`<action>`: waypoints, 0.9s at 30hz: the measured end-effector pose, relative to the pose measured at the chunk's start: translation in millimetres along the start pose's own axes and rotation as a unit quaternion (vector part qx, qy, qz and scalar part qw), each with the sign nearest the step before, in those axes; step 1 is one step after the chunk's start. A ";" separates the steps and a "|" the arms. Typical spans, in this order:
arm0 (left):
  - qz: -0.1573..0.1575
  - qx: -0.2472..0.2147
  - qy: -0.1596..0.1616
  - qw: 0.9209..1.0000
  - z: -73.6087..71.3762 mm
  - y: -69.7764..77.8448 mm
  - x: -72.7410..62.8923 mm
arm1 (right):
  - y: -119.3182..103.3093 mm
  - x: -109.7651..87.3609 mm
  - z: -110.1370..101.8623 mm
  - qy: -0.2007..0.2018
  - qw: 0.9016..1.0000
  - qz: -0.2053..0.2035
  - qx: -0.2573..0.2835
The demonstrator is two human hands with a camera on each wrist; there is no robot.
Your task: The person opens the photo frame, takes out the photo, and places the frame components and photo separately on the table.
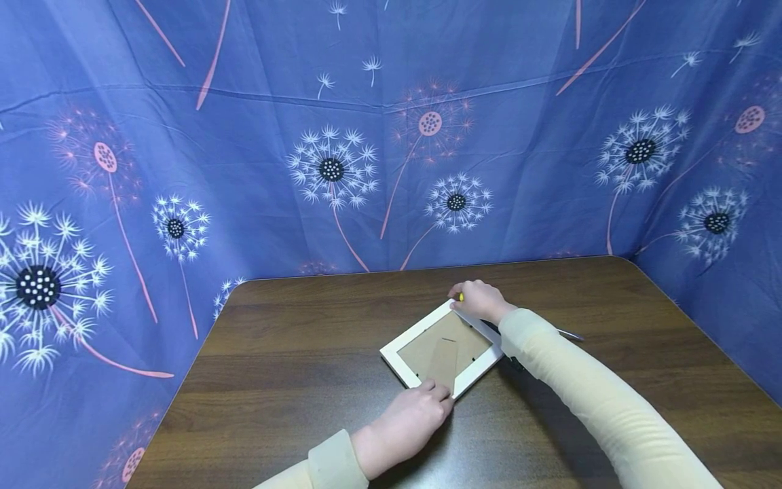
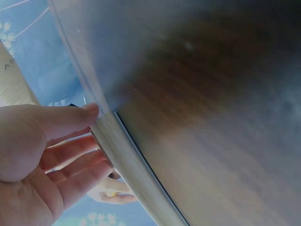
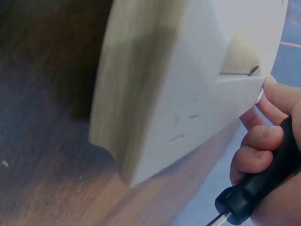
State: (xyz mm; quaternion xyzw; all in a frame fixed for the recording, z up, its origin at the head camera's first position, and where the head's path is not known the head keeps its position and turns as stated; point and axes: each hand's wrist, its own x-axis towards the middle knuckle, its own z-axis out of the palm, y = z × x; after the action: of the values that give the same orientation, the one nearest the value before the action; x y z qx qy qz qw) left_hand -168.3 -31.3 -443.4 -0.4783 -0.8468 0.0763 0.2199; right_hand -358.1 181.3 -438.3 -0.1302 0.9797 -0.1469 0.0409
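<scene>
A white picture frame (image 1: pixel 420 324) lies back side up on the table, with a brown backing board (image 1: pixel 418 348) and a cardboard stand (image 1: pixel 444 356). My left hand (image 1: pixel 406 421) grips the frame's near edge by the stand's foot; the left wrist view has its thumb and fingertips at the frame's side (image 2: pixel 129 162). At the far right corner, my right hand (image 1: pixel 482 301) touches the frame with thumb and fingertips. Its lower fingers curl round the black handle of a screwdriver (image 3: pixel 258 188). In the head view the forearm hides most of that tool; a yellow end and metal shaft show.
The brown wooden table (image 1: pixel 293 339) has rounded far corners. Behind and beside it hangs a blue cloth (image 1: pixel 256 156) printed with dandelions. A small dark thing (image 1: pixel 517 365) shows partly beside the right sleeve; I cannot tell what it is.
</scene>
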 end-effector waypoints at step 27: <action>0.036 -0.030 -0.005 0.999 4.1 -14.1 -8.8 | 4.0 -14.9 -5.6 -0.001 0.999 0.033 0.012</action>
State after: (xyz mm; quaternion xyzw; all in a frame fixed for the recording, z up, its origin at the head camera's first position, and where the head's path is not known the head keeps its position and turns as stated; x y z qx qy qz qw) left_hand -177.2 -45.9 -444.9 -0.5143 -0.8321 0.0611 0.1986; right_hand -345.4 190.5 -433.5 -0.0977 0.9816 -0.1568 0.0477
